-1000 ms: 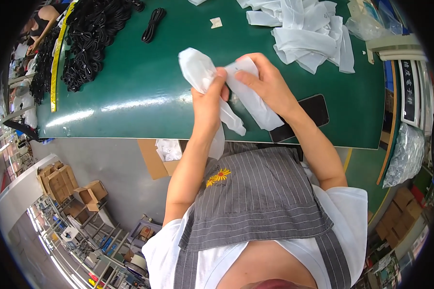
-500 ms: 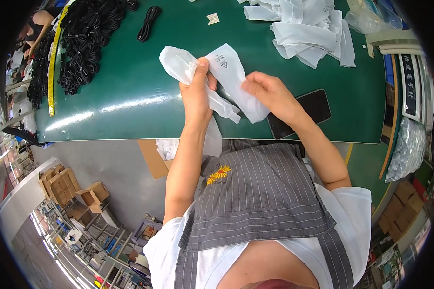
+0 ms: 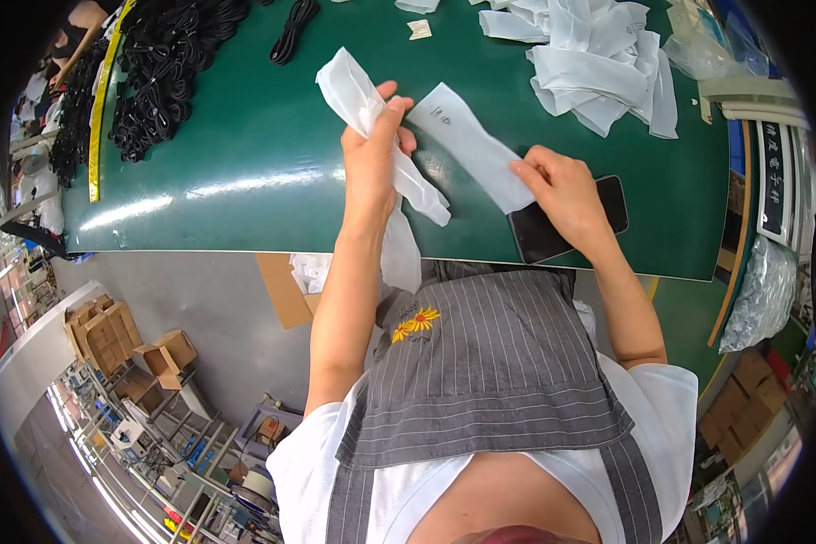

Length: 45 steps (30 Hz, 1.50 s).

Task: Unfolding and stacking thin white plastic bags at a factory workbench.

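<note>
Crumpled white plastic bags [image 3: 351,91] are in my left hand [image 3: 374,156], the fingers wrapped round their middle, with loose ends hanging down past the table's edge. My right hand [image 3: 560,195] pinches the near end of one flat white plastic bag [image 3: 471,140] with small dark print on it. This bag slants away from my right hand, its far end close to the left fingertips. Beneath my right hand a black smartphone [image 3: 539,238] lies on the green table [image 3: 245,204]. At the far right of the table is a loose pile of similar white bags [image 3: 598,77].
Bundled black cables [image 3: 159,86] heap up at the far left beside a yellow measuring tape [image 3: 102,109]. One separate cable bundle [image 3: 292,32] lies right of them. A small paper label [image 3: 420,29] rests at the back. Below the table's front edge stands an open cardboard box [image 3: 286,288].
My right hand has moved right and slightly down with the flat bag, which is now apart from the bags in my left hand. The left hand's fingers have loosened slightly.
</note>
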### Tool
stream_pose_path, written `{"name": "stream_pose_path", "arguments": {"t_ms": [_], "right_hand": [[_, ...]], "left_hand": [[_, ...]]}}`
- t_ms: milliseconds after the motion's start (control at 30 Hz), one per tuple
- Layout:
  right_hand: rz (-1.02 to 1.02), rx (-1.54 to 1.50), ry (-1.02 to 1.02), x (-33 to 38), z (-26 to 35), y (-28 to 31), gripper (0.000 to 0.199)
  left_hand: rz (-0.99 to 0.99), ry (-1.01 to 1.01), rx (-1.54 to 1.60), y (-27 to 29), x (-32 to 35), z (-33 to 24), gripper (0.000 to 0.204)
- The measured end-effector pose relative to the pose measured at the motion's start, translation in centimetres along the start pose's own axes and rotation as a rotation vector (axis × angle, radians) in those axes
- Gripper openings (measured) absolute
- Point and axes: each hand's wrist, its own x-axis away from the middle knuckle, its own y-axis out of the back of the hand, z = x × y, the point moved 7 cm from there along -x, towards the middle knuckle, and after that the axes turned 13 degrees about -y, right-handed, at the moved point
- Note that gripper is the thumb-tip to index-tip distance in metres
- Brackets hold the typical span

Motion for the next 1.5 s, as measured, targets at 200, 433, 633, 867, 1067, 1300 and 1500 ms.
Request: {"name": "stream_pose_path", "arguments": {"t_ms": [200, 433, 633, 867, 1067, 1300, 1500], "right_hand": [[-0.273, 0.246, 0.084, 0.2, 1.8, 2.2, 0.025], [-0.282, -0.427, 0.511, -0.2, 10.5, 2.6, 0.027], [0.077, -1.122, 0.452, -5.6, 8.4, 3.6, 0.018], [0.145, -1.104, 0.353, -4.5, 6.2, 5.9, 0.016], [-0.010, -0.655, 0.489, -1.5, 9.1, 3.3, 0.013], [0.082, -0.664, 0.416, -1.6, 8.2, 2.1, 0.015], [0.122, -0.573, 0.504, -1.6, 8.5, 1.1, 0.016]], "left_hand": [[0.112, -0.006, 0.080, -0.3, 0.4, -1.4, 0.057], [0.403, 0.065, 0.005, -4.2, 3.8, -1.7, 0.048], [0.580, 0.150, -0.196, -4.5, 6.2, -1.2, 0.033], [0.111, -0.003, 0.063, 0.0, 4.1, -4.4, 0.025], [0.147, -0.083, -0.049, -3.8, 3.2, -6.5, 0.024], [0.295, -0.094, -0.215, -2.7, 3.4, -5.7, 0.012], [0.283, -0.094, -0.241, -2.4, 2.9, -6.2, 0.015]]}}
